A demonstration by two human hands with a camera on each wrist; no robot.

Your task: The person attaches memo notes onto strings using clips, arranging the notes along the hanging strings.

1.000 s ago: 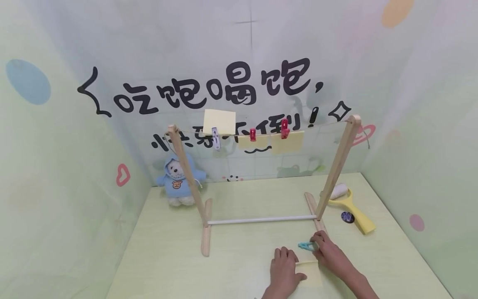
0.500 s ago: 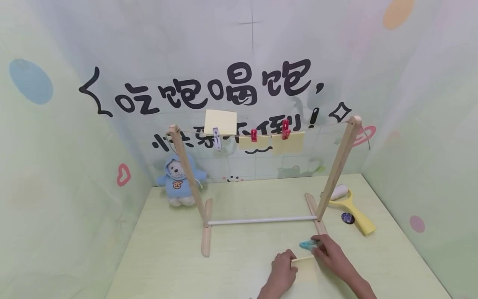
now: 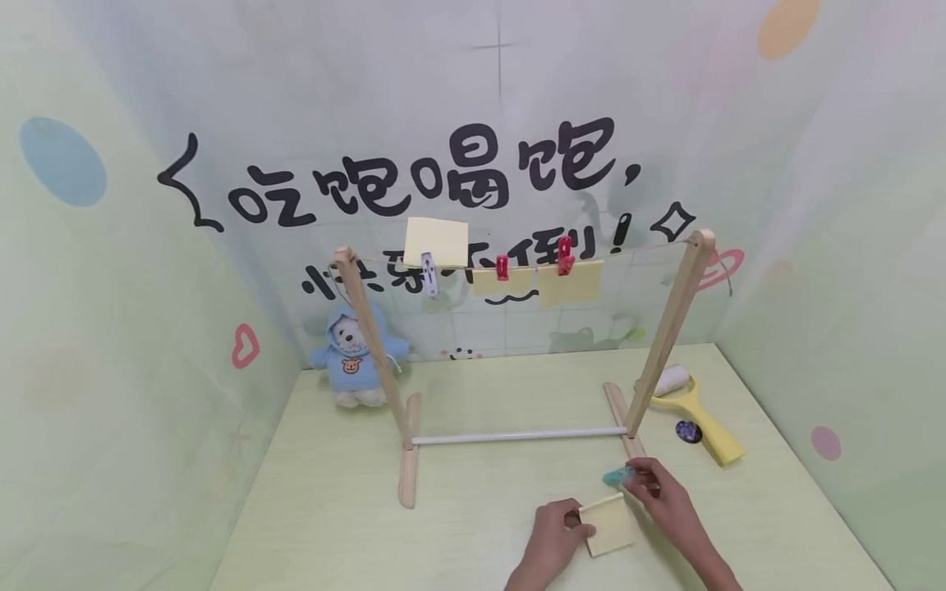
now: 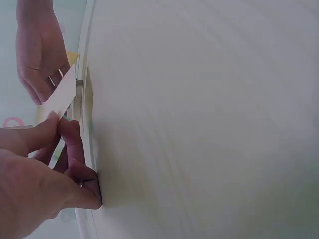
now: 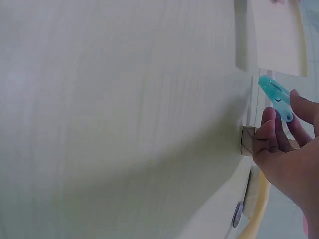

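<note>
My left hand (image 3: 550, 538) pinches the left edge of a pale yellow sticky note (image 3: 609, 527) between thumb and fingers. In the left wrist view the note (image 4: 64, 94) is tilted up off the table. Just right of it, my right hand (image 3: 665, 497) pinches a teal clothespin (image 3: 617, 476), its tip pointing left; the right wrist view shows the clothespin (image 5: 275, 94) between thumb and fingers, apart from the note. Behind both hands, a wooden rack (image 3: 668, 336) carries a string with a lavender clothespin (image 3: 429, 274), red clothespins (image 3: 565, 256) and hanging yellow notes (image 3: 571, 283).
A white crossbar (image 3: 517, 435) joins the rack's feet. At the back left sits a plush bear in a blue hoodie (image 3: 353, 361). A yellow-handled lint roller (image 3: 705, 423) and a dark round disc (image 3: 688, 432) lie right of the rack. Printed cloth walls surround the table.
The left hand has lifted the note from the table, and its face now tilts toward the head camera. The right hand with the teal clothespin has shifted slightly right.
</note>
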